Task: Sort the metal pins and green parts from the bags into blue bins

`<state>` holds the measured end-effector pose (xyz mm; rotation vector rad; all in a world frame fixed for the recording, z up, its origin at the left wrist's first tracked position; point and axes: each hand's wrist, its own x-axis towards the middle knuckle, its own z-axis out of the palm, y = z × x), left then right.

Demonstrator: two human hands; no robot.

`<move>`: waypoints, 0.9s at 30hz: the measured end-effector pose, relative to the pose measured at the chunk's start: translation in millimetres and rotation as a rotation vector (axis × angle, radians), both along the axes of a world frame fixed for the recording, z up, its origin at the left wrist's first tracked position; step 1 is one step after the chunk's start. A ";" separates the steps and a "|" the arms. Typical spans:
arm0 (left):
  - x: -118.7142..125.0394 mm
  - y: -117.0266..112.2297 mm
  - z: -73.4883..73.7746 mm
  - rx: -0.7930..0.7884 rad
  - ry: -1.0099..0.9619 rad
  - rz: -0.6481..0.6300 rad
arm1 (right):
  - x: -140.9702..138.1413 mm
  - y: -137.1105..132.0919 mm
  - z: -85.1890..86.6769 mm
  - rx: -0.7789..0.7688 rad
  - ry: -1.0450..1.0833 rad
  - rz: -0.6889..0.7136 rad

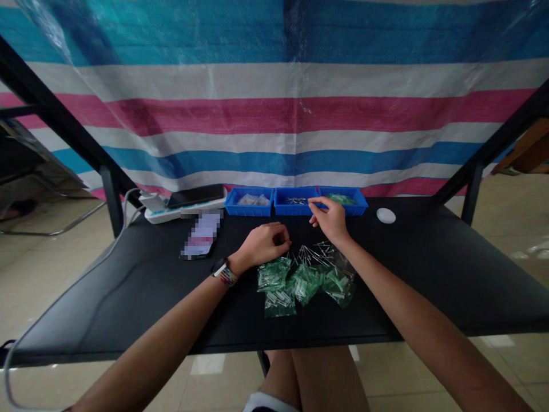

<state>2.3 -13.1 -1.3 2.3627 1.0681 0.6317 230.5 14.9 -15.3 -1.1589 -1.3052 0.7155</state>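
My left hand (268, 241) is curled over the table, thumb and fingers closed beside a green bag (274, 273). Whatever it may hold is too small to make out. My right hand (329, 218) reaches to the front of the middle blue bin (283, 210), its thumb and forefinger pinched near thin metal pins (295, 201) inside. I cannot tell if anything is in that pinch. Between my hands, loose metal pins (306, 256) lie fanned out. Several small green plastic bags (305, 284) with short metal parts lie just below them.
The left blue bin (234, 206) holds clear bags; the right blue bin (360, 207) holds green ones. A power strip (160, 216) carries a dark phone (195, 196); another phone (201, 234) lies before it. A white round object (386, 216) sits right on the black table (429, 269).
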 end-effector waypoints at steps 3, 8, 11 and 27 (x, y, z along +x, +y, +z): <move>-0.6 2.7 -1.4 -0.030 -0.031 -0.026 | 2.2 -7.3 1.4 0.078 -0.114 -0.001; -2.5 10.6 -11.1 -0.130 -0.253 0.084 | -12.2 -33.1 10.4 0.219 -0.402 0.267; -3.8 13.7 -15.6 -0.171 -0.426 0.156 | -20.1 -45.1 11.0 0.186 -0.524 0.566; -3.3 15.2 -16.0 -0.207 -0.485 0.169 | -8.1 -40.8 11.5 0.157 -0.716 0.601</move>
